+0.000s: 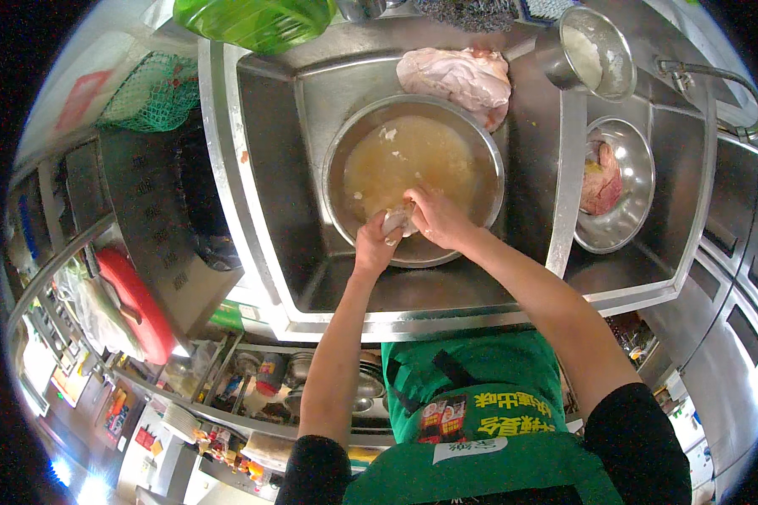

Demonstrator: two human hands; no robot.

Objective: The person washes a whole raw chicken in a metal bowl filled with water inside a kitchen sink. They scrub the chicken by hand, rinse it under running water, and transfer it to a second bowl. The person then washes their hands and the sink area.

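Observation:
A wide stainless steel basin (491,205) of cloudy brownish water (410,158) stands in the large sink compartment, with pale scraps afloat. Over its near side my left hand (374,243) grips a small, pale, slippery-looking piece of raw meat (397,221); its exact kind cannot be told. My right hand (439,218) pinches the same piece from the other side, thumb and fingers together. White bits cling to both hands. Behind the basin, a large pale-pink piece of raw meat or offal (455,79) lies against the sink's back wall.
A metal divider (565,183) separates the smaller right compartment, where a steel bowl (638,221) holds reddish meat (600,186). A steel pot with white powder (597,57) perches at the divider's back end, near the faucet (714,69). A green plastic-looking item (259,22) sits behind the sink.

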